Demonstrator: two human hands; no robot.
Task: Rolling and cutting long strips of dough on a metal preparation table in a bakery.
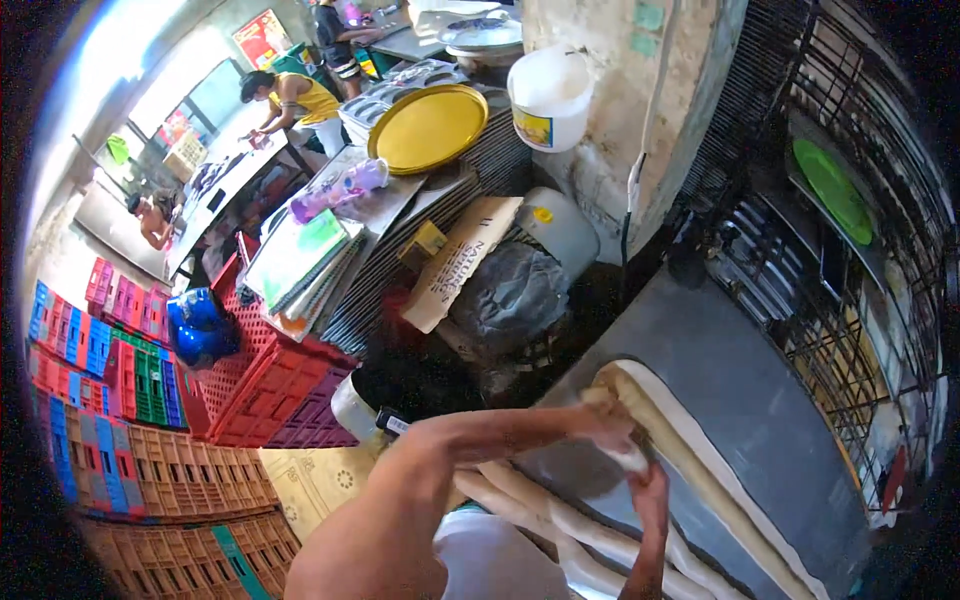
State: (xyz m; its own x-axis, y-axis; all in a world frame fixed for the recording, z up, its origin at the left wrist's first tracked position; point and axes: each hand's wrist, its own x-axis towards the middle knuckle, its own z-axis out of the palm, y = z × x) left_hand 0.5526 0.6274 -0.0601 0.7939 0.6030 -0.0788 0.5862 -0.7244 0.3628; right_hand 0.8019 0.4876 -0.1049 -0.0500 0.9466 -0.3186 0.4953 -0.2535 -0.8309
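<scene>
My left hand (608, 426) and my right hand (651, 488) are close together above the grey worktable (700, 340). A small pale piece (630, 459) shows between them; motion blur hides what it is. Both hands look closed around it. Beneath and beside them lies a long flat strip of pale dough (680, 408) with a tan, filling-like band (690, 455) along it, running toward the near right. Nearer my body, several thick pale dough rolls (560, 520) lie side by side, partly covered by my right forearm.
A dark rack (850, 330) with trays and a green oval lid (832, 190) lines the right side. Beyond the table are a white bucket (551, 98), cardboard (465, 262) and a yellow round tray (428, 128). Stacked crates (170, 470) fill the left. People work farther back.
</scene>
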